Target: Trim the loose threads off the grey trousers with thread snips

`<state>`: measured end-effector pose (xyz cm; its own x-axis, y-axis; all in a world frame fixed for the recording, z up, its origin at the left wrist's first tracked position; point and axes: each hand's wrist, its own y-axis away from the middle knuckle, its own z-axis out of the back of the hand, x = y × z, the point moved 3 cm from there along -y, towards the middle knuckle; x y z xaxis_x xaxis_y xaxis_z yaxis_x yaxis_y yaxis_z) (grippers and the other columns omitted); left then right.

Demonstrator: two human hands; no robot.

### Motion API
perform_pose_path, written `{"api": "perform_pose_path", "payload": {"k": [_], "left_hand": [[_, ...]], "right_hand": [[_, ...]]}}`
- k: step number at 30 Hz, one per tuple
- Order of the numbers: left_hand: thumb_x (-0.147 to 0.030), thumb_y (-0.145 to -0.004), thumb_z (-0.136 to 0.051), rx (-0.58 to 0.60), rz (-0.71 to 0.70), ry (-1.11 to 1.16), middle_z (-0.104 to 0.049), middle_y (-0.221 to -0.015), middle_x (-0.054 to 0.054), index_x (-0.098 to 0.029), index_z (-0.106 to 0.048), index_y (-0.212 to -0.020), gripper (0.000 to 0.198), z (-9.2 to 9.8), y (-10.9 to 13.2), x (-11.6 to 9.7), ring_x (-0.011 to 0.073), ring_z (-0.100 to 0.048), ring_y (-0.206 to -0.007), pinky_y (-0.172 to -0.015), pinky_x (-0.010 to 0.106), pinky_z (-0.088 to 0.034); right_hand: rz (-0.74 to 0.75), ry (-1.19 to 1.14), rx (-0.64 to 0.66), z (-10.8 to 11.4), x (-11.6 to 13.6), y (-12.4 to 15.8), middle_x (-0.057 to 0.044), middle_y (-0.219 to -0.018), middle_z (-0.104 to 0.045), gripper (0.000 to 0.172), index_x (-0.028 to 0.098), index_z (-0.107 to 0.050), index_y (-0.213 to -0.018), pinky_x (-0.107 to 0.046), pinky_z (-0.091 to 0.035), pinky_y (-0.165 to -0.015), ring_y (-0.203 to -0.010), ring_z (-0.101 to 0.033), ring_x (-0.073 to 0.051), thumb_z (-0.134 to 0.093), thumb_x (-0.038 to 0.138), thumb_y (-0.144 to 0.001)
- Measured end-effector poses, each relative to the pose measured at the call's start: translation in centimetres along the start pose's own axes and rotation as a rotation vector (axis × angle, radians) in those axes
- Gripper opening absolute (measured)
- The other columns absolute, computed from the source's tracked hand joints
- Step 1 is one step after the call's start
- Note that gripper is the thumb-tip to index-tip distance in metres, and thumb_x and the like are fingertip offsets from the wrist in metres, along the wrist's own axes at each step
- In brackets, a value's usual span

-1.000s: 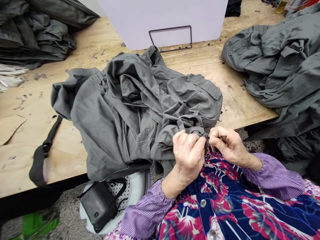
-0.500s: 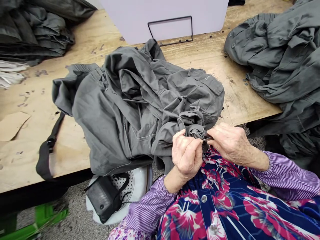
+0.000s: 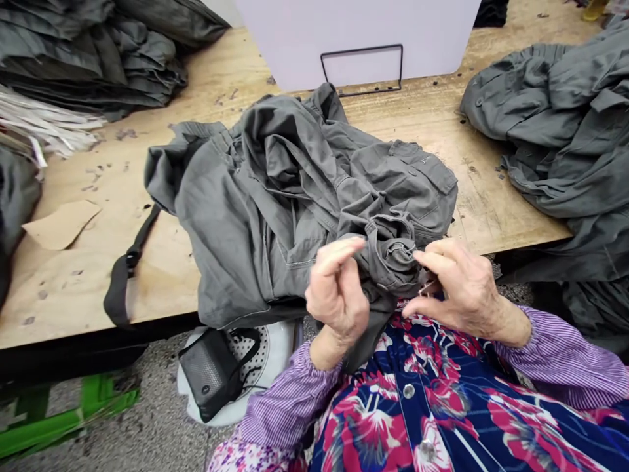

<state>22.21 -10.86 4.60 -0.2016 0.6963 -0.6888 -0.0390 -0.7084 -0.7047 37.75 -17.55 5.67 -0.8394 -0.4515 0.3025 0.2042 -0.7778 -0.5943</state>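
Note:
A crumpled dark grey cargo garment (image 3: 230, 216), with a flap pocket and a gathered waist, lies over the table edge. My left hand (image 3: 339, 288) is at its near side, thumb and fingers apart and curved, with nothing visible between them. To the right of the garment's bunched, rolled end (image 3: 396, 252) is my right hand (image 3: 457, 288), its index fingertip at the cloth. Between its spread thumb and fingers shows a small thin metal tool (image 3: 429, 286), mostly hidden; its exact kind cannot be made out.
More grey garments are heaped at the back left (image 3: 98, 52) and on the right (image 3: 550, 131). White strips (image 3: 54, 118), a brown paper piece (image 3: 63, 224) and a black buckle strap (image 3: 130, 262) lie on the left. A white board (image 3: 354, 39) stands behind. A black mesh-sided box (image 3: 211, 373) rests on a stool below.
My hands, pinched close together at the cloth before, have parted and loosened. The left moved left, off the bunched end. The view has shifted, so the table appears farther right.

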Motion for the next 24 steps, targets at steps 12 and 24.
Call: {"api": "perform_pose_path", "payload": {"k": [12, 24], "left_hand": [[-0.028, -0.080, -0.057, 1.057, 0.056, 0.069, -0.064, -0.109, 0.006, -0.019, -0.058, -0.113, 0.034, -2.0, -6.6, 2.6, 0.0210, -0.052, -0.104, -0.092, 0.034, -0.038], [-0.011, -0.067, -0.059, 0.762, 0.045, 0.166, -0.066, -0.081, 0.002, -0.017, -0.052, -0.064, 0.010, -4.4, -8.1, 0.9, 0.0187, -0.053, -0.090, -0.083, 0.032, -0.039]], "right_hand": [[-0.192, -0.503, 0.029, -2.6, -3.5, -2.1, -0.004, -0.085, -0.061, 0.008, 0.018, -0.058, -0.088, -0.028, -0.043, -0.066, -0.073, -0.053, -0.015, -0.057, 0.018, -0.080], [-0.813, -1.258, 0.345, -3.0, -4.1, -0.6, 0.003, -0.064, -0.054, 0.038, 0.017, -0.060, -0.073, -0.024, -0.046, -0.059, -0.063, -0.052, -0.012, -0.085, 0.030, -0.047]]}}
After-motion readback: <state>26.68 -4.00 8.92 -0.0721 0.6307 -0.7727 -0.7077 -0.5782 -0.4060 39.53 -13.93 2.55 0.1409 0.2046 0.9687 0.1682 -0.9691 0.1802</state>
